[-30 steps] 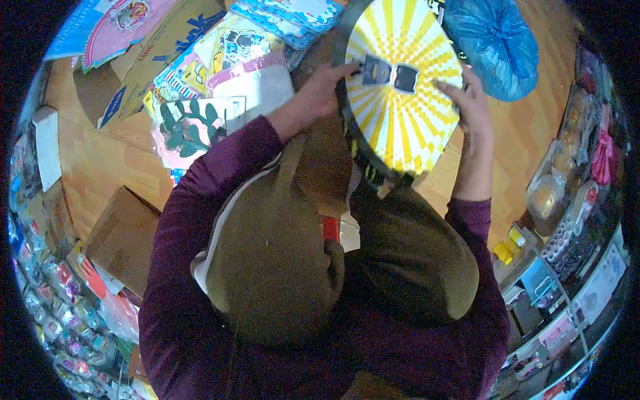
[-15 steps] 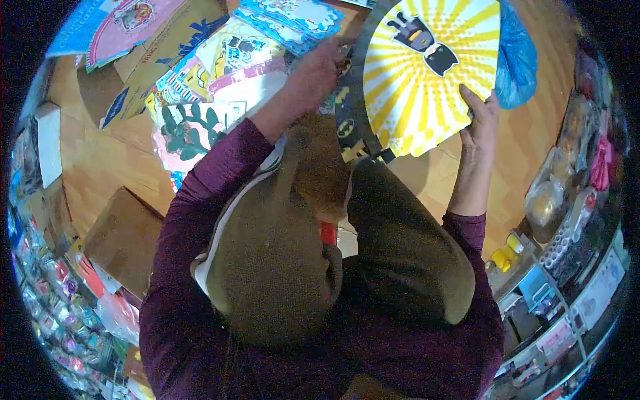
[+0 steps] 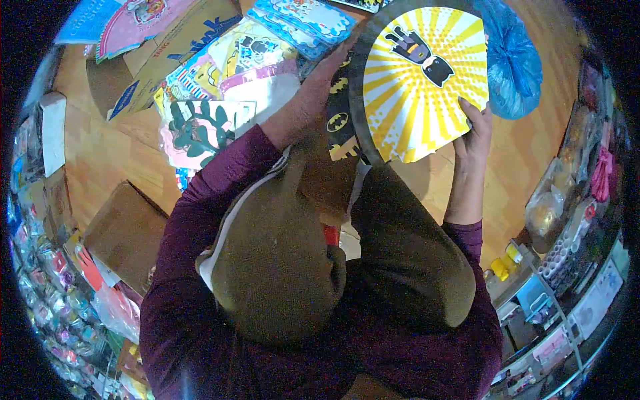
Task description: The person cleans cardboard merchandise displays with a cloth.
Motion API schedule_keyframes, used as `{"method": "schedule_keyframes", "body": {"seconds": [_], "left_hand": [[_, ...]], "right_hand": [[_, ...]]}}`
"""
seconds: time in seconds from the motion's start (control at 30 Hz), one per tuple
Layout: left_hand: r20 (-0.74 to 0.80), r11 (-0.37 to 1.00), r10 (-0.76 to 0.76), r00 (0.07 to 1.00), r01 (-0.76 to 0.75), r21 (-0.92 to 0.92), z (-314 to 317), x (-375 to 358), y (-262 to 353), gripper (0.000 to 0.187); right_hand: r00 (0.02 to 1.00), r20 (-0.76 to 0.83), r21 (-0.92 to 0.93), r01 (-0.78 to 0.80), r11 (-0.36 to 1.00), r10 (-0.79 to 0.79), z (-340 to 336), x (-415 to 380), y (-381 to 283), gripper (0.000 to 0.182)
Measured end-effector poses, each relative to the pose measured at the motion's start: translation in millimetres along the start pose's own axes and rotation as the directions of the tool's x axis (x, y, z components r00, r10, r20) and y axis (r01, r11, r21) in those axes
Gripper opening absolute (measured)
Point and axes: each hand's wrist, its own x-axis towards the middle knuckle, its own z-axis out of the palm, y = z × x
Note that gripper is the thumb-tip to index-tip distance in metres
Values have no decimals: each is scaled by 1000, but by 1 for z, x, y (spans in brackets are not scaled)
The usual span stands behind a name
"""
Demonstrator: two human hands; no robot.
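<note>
My left hand (image 3: 331, 67) reaches up behind the left edge of the yellow sunburst plate (image 3: 420, 87); its fingers are hidden by the plate and the black bat-logo sheet (image 3: 339, 120), so I cannot tell whether they grip or only steady. My right hand (image 3: 472, 130) pinches the plate's lower right edge, thumb on the printed face. The plate is held tilted between both hands, above my lap, printed side toward me.

Left of my left hand: a fanned heap of party packs (image 3: 220, 67) on the wooden floor (image 3: 100, 160), a cardboard box (image 3: 123, 230) nearer my left elbow. Beyond my right hand: a blue plastic bag (image 3: 510, 57).

Judgement: the plate is thin card and will bend if held from one edge. Best to keep support on opposite edges, avoid creasing the scalloped rim, and keep the bat-logo sheet from slipping out underneath.
</note>
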Motion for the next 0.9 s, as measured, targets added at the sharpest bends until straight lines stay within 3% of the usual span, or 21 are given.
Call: {"method": "schedule_keyframes", "body": {"seconds": [0.03, 0.07, 0.13, 0.17, 0.2, 0.23, 0.37, 0.43, 0.47, 0.53, 0.57, 0.6, 0.63, 0.67, 0.7, 0.73, 0.77, 0.83, 0.87, 0.9], "left_hand": [[39, 958, -199, 979, 203, -204, -1, 2, 4, 44], [36, 958, -197, 980, 200, -204, -6, 2, -10, 44], [-32, 977, -102, 994, 106, 185, -15, 6, -39, 45], [-35, 977, -98, 995, 103, 187, -14, 4, -39, 45], [-79, 968, -231, 970, 220, -124, -4, 5, -13, 46], [-78, 853, -368, 927, 303, -426, 1, 6, 4, 46], [-53, 907, -367, 929, 344, -244, -5, 9, 12, 51], [-89, 976, -219, 972, 218, -17, -7, 9, 2, 52], [-90, 977, -213, 973, 212, -15, -10, 8, 0, 52], [66, 793, -403, 913, 384, -473, -18, 7, 0, 53], [64, 797, -395, 916, 377, -472, -26, 7, -2, 53], [88, 995, -96, 991, 96, 2, -33, 7, 1, 51], [247, 857, 164, 955, -262, 444, -37, 9, 3, 49], [201, 992, 52, 978, -73, 100, -32, 6, 4, 43], [202, 992, 57, 978, -79, 99, -29, 6, 5, 43], [84, 956, -236, 968, 247, -161, -26, 6, 4, 41], [54, 755, -526, 849, 495, -430, -24, 6, 4, 39], [22, 767, -539, 842, 501, -400, -25, 6, 11, 43], [23, 782, -537, 843, 508, -361, -28, 4, 13, 45], [22, 796, -535, 844, 513, -321, -31, 3, 13, 47]], "right_hand": [[1000, 3, -1, 0, 1000, 0, 1, -1, 0, 48], [1000, -25, 8, 6, 1000, -6, 3, -3, 1, 47], [998, -66, 35, 12, 999, -9, 7, -6, 5, 47], [998, -60, 35, 14, 999, -11, 7, -6, 6, 47], [998, -66, 64, 12, 998, -8, 8, -7, 7, 47], [997, -73, 93, 10, 996, -3, 8, -9, 7, 47], [998, -62, 153, 30, 988, -21, 14, -15, 7, 46], [987, -121, 27, 114, 993, -110, 17, -18, 6, 46], [980, -78, -38, 179, 983, -181, 20, -20, 2, 47], [975, -30, -116, 217, 969, -221, 20, -27, -6, 48], [968, 17, -194, 249, 949, -251, 21, -30, -10, 49], [956, 98, -313, 294, 903, -277, 22, -35, -16, 49], [954, 104, -314, 301, 901, -282, 21, -37, -18, 49], [955, 141, -393, 296, 870, -261, 19, -39, -21, 52], [956, 173, -471, 291, 833, -237, 20, -40, -24, 58], [923, 307, -202, 301, 932, -231, 24, -38, -28, 74], [961, 191, -33, 209, 977, -199, 32, -36, -33, 81], [998, -57, 145, 10, 989, -2, 29, -23, -45, 73], [998, -60, 140, 14, 990, -5, 34, -20, -46, 73], [998, -55, 12, -5, 1000, 6, 42, -18, -44, 65]]}}
